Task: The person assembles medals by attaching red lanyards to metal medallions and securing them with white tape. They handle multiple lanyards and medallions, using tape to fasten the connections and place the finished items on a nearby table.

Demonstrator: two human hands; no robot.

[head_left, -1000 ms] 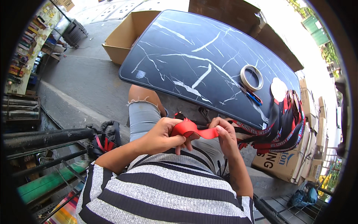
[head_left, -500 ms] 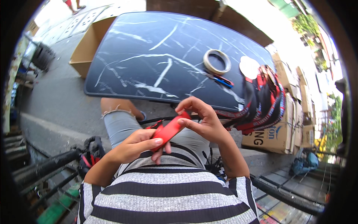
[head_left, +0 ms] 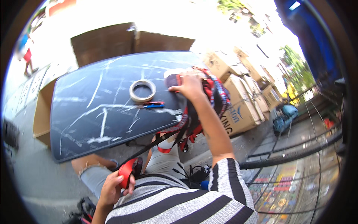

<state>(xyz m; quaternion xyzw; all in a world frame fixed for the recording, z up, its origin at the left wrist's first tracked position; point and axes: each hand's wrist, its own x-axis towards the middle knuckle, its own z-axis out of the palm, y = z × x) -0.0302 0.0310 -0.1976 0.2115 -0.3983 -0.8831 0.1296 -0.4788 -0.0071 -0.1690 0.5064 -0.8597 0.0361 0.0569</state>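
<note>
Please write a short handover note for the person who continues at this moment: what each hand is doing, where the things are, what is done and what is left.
Left hand: grip closed on the folded red strap, low by the lap.
Right hand: reaching out, resting on the red and dark strap bundle at the right edge of the dark marble-pattern board.
On the board: tape roll and a small red and blue tool beside it, both untouched.
Done: one strap end is in hand.
Left: probably handling the bundle; the tape is unused so far.
</note>
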